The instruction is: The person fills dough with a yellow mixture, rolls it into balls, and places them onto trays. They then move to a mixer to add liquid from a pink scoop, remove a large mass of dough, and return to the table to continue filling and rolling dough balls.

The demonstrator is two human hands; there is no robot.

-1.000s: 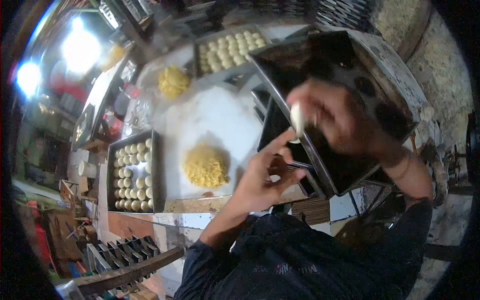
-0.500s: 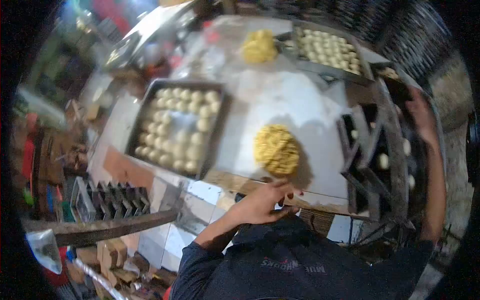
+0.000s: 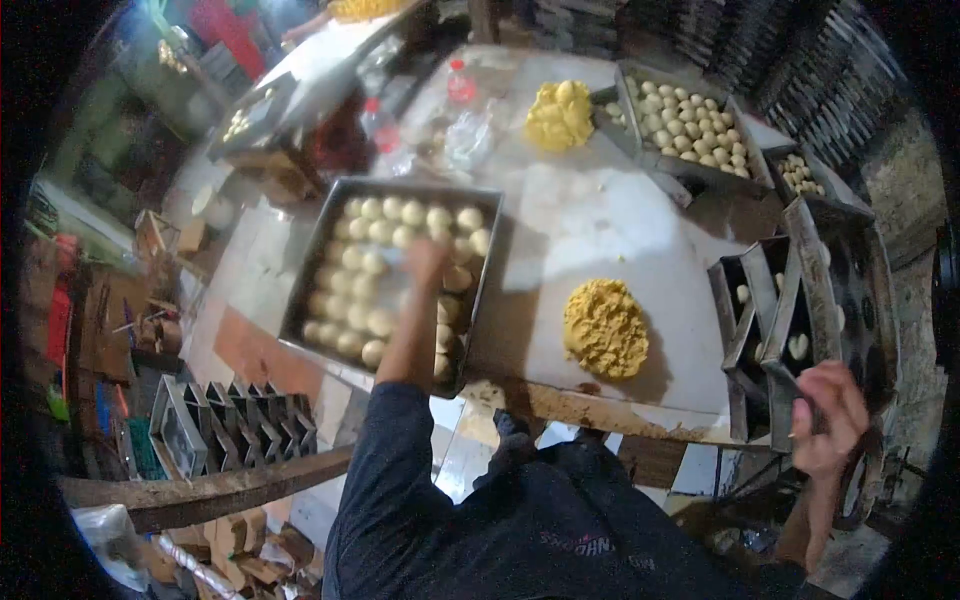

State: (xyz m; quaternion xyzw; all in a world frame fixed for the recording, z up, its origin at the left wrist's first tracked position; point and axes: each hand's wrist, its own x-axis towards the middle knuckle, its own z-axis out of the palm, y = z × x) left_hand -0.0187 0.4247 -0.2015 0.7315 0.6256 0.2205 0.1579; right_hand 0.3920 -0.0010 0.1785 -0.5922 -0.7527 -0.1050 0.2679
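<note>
My left hand [image 3: 428, 262] is over a dark square tray [image 3: 484, 290] of pale round dough balls [image 3: 390, 210], among the balls near a gap in the rows. Its fingers are blurred and pointing down, so their grip does not show. At the right edge of the table, my right hand [image 3: 832, 415] is beside the near end of the zigzag stack of metal pans [image 3: 745, 345]. Its fingers are bent, with the thumb apart, and no object shows in them. A few pale dough pieces [image 3: 797, 346] lie in those pans. Between the hands sits a lumpy yellow mound [image 3: 606, 330].
Farther back are another yellow mound [image 3: 559, 116], a second tray of dough balls [image 3: 695, 125] and two bottles with red [image 3: 461, 85]. A crumpled plastic bag [image 3: 468, 140] lies near them. More folded metal pans [image 3: 235, 430] stand at the lower left, above a wooden beam [image 3: 210, 490].
My left hand has moved from the table's front edge up into the dough tray. My right hand has come back toward me along the pans. The view has shifted.
</note>
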